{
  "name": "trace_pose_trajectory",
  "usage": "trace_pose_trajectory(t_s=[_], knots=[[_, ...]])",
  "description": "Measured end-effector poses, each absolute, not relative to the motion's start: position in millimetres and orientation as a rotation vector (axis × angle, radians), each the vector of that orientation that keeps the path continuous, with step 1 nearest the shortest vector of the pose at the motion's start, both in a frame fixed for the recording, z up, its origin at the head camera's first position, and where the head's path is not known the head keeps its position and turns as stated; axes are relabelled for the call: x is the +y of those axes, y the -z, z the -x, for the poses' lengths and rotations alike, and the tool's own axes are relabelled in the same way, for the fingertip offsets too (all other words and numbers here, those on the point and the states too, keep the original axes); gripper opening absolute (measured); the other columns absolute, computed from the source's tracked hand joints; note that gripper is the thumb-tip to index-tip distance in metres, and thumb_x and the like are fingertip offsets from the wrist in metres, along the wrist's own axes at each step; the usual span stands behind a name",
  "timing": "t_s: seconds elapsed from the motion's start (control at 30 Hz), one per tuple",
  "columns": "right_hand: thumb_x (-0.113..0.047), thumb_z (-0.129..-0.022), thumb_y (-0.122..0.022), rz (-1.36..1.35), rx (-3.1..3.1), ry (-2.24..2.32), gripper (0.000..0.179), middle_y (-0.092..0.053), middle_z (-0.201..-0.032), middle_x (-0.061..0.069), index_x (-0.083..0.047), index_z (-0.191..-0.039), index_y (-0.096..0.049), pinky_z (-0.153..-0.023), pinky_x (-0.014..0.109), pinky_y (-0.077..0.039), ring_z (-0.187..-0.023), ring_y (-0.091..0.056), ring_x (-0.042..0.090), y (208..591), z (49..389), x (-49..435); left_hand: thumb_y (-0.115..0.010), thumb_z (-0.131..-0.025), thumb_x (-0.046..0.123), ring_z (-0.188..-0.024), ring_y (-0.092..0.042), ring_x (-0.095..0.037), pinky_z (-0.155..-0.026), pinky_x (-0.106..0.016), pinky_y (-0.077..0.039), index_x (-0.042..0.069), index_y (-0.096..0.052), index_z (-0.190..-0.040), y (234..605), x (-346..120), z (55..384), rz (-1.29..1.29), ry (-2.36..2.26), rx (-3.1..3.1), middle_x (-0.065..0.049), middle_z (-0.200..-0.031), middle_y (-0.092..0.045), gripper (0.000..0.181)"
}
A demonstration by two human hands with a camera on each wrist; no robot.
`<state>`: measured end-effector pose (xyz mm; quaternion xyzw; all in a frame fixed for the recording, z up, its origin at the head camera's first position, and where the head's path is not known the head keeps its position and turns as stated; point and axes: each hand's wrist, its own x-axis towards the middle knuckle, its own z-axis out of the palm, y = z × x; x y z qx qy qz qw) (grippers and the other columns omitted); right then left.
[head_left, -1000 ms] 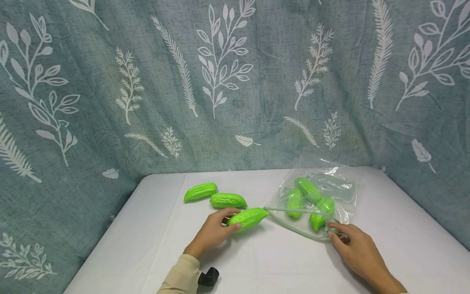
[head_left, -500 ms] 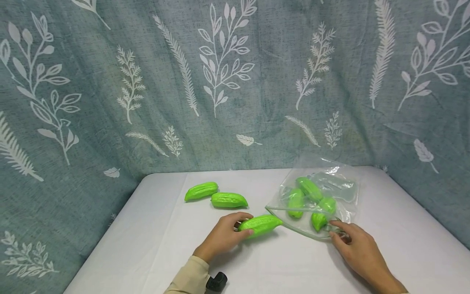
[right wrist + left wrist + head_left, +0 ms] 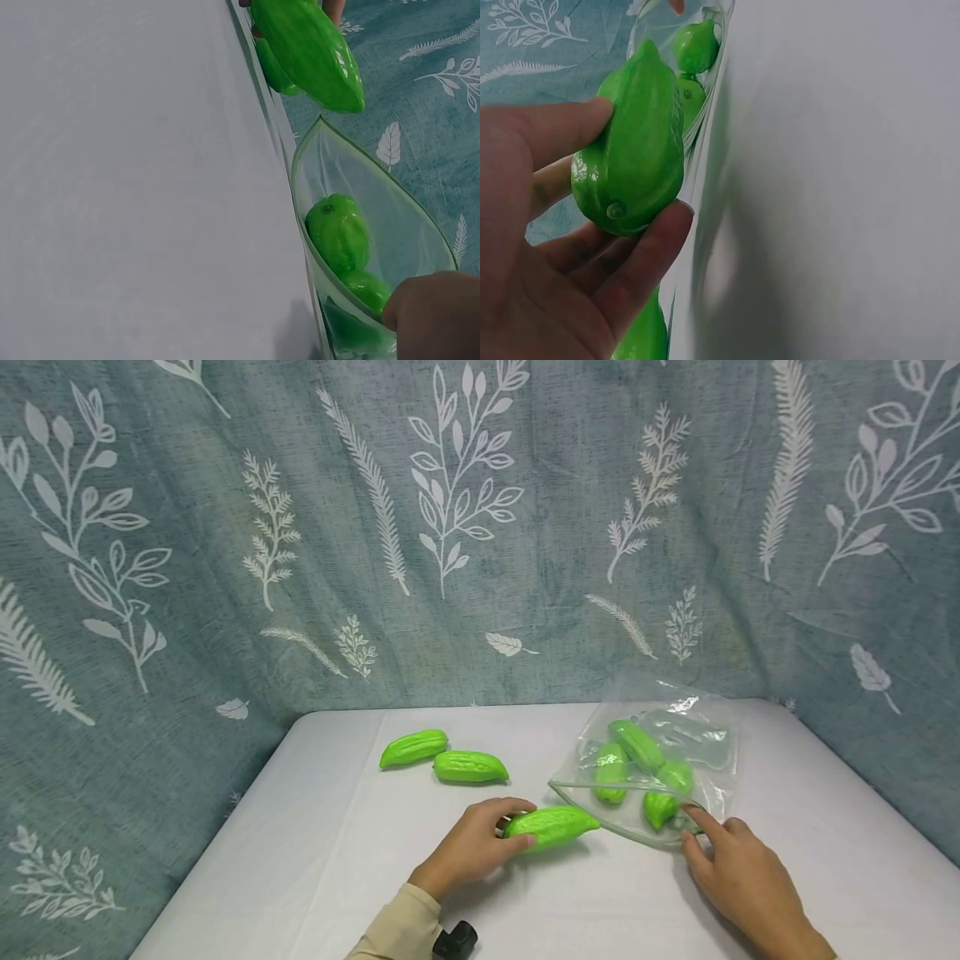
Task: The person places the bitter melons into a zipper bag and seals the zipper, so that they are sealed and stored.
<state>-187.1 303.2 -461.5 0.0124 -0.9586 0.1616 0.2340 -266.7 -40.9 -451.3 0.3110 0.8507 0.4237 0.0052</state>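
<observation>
My left hand (image 3: 474, 845) grips a bright green bitter melon (image 3: 553, 828) by its rear end, thumb on the near side and fingers on the far side. Its pointed tip faces right, close to the mouth of a clear zip bag (image 3: 697, 739). In the left wrist view the bitter melon (image 3: 641, 142) hides part of the bag. My right hand (image 3: 746, 872) holds the bag's rim at the near right corner, the index finger reaching over the edge. Several bitter melons (image 3: 636, 745) lie inside the bag. From the right wrist, the bag's mouth (image 3: 442, 232) gapes wide.
Two more bitter melons, one at the far left (image 3: 414, 748) and one beside it (image 3: 471, 767), lie on the white tablecloth (image 3: 330, 860). A patterned blue-green curtain (image 3: 555, 527) stands behind and beside the table. A black wrist camera (image 3: 456, 941) sits on my left wrist.
My left hand has carried the bitter melon rightward and slightly nearer to me, in front of the bag's mouth. My right hand has stayed at the rim, its index finger now straighter.
</observation>
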Motion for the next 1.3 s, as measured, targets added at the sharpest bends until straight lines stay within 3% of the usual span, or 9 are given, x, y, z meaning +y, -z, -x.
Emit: trace_pose_trajectory(t_s=[0.23, 0.4, 0.63, 0.77, 1.3], knots=[[-0.038, -0.101, -0.057, -0.02, -2.706, -0.369, 0.044, -0.06, -0.074, 0.013, -0.011, -0.135, -0.058, -0.046, 0.051, -0.044, -0.058, -0.059, 0.034, 454.8, 186.1, 305.6, -0.073, -0.092, 0.03, -0.098, -0.06, -0.003, -0.087, -0.026, -0.051, 0.017, -0.067, -0.128, 452.8, -33.2, 263.2, -0.995, -1.311, 2.642, 0.007, -0.117, -0.067, 0.038], [-0.04, -0.103, -0.053, 0.001, -2.692, -0.495, 0.047, -0.066, -0.079, 0.007, -0.007, -0.135, -0.062, -0.054, 0.05, -0.048, -0.069, -0.062, 0.028, 455.3, 186.6, 304.8, -0.073, -0.093, 0.032, -0.098, -0.059, -0.002, -0.086, -0.025, -0.051, 0.018, -0.068, -0.128, 454.4, -26.9, 261.8, -1.001, -1.299, 2.647, 0.008, -0.118, -0.066, 0.038], [-0.031, -0.099, -0.063, 0.008, -2.573, -0.623, 0.036, -0.07, -0.08, 0.003, -0.007, -0.126, -0.069, -0.058, 0.044, -0.048, -0.068, -0.059, 0.018, 459.2, 193.0, 301.9, -0.073, -0.093, 0.033, -0.099, -0.059, -0.002, -0.086, -0.026, -0.051, 0.017, -0.067, -0.129, 449.5, -13.6, 259.7, -0.993, -1.32, 2.7, 0.006, -0.12, -0.067, 0.04], [-0.026, -0.095, -0.067, 0.01, -2.557, -0.638, 0.035, -0.07, -0.08, 0.002, -0.007, -0.125, -0.069, -0.061, 0.049, -0.05, -0.069, -0.061, 0.019, 462.1, 195.0, 302.0, -0.073, -0.093, 0.032, -0.097, -0.058, -0.002, -0.084, -0.025, -0.05, 0.017, -0.068, -0.127, 448.9, -5.5, 259.3, -0.983, -1.329, 2.754, 0.006, -0.115, -0.068, 0.038], [-0.02, -0.089, -0.072, -0.062, -2.509, -0.619, 0.05, -0.06, -0.072, -0.006, -0.009, -0.137, -0.062, -0.052, 0.033, -0.038, -0.059, -0.047, 0.012, 464.9, 197.1, 301.7, -0.074, -0.09, 0.032, -0.092, -0.057, -0.004, -0.08, -0.026, -0.048, 0.018, -0.071, -0.122, 448.7, 17.5, 258.5, -0.854, -1.293, 2.876, 0.006, -0.106, -0.068, 0.035]])
